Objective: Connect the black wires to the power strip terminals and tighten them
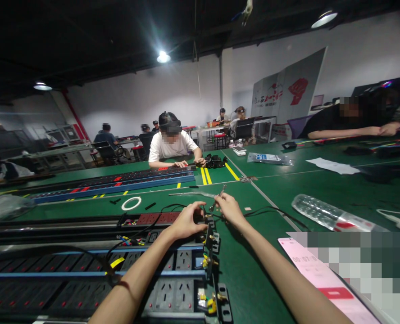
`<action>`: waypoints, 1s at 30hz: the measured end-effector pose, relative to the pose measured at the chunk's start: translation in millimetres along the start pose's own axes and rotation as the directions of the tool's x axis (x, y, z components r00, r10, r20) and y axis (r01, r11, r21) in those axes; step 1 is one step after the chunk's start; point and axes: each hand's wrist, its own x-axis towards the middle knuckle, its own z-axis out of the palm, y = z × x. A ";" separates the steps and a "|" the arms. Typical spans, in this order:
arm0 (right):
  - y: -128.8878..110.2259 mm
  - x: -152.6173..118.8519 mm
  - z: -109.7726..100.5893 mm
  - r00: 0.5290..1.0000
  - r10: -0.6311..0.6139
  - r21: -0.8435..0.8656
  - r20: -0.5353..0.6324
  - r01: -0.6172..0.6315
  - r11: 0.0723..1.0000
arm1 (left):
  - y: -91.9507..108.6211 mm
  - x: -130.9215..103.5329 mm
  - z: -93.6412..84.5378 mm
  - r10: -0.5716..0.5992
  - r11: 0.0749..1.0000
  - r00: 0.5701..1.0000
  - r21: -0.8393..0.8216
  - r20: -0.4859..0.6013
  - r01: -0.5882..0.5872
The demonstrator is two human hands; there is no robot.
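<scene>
My left hand (189, 219) curls its fingers around the black end piece of a power strip with red sockets (157, 218). Just right of that end, my right hand (231, 209) is closed on a small metal wrench (223, 190), which points up and away from me. Nearer to me lie more long power strips (166, 294) with black sockets, blue edges and small red dots. Yellow-green wires and black mounting brackets (224, 302) show at their right ends. A black cable (110, 247) runs across the strips under my left forearm.
Beyond my hands on the green table (267, 180) are a white ring (131, 203) and long blue-edged strips (119, 185). A co-worker (173, 146) sits opposite. To the right lie a plastic package (335, 213) and a pink phone screen (316, 274).
</scene>
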 end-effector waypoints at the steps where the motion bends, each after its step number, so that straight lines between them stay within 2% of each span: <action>1: -7.0 -1.5 -5.2 0.997 -0.071 -0.082 0.029 0.074 0.994 | 0.2 0.1 -0.1 0.001 1.000 1.000 -0.003 -0.003 -0.001; 3: -23.3 -6.8 -14.3 0.968 -0.202 -0.182 0.149 0.228 0.957 | 0.3 0.2 -0.1 0.008 1.000 1.000 -0.004 -0.007 -0.008; 5: -39.5 -13.6 -20.4 0.906 -0.302 -0.224 0.296 0.373 0.900 | -0.5 0.4 0.2 0.016 1.000 1.000 0.000 -0.010 -0.016; 8: -57.0 -22.3 -24.1 0.838 -0.352 -0.272 0.418 0.485 0.831 | -2.6 0.4 1.0 0.023 1.000 1.000 0.003 -0.010 -0.023; 13: -62.2 -26.7 -20.9 0.808 -0.327 -0.341 0.490 0.523 0.782 | -2.8 0.7 1.2 0.035 0.999 0.999 -0.012 -0.015 -0.035; 18: -57.7 -26.1 -16.8 0.776 -0.336 -0.325 0.533 0.555 0.766 | 0.4 1.3 0.2 0.059 0.997 0.998 -0.039 -0.018 -0.059; 23: -60.9 -26.2 -19.2 0.797 -0.362 -0.335 0.483 0.550 0.765 | -2.3 1.4 1.2 0.030 1.000 0.999 0.007 -0.020 -0.030; 30: -56.8 -24.5 -18.5 0.791 -0.358 -0.314 0.496 0.548 0.776 | -3.4 1.4 1.3 0.049 0.999 0.999 0.000 -0.012 -0.049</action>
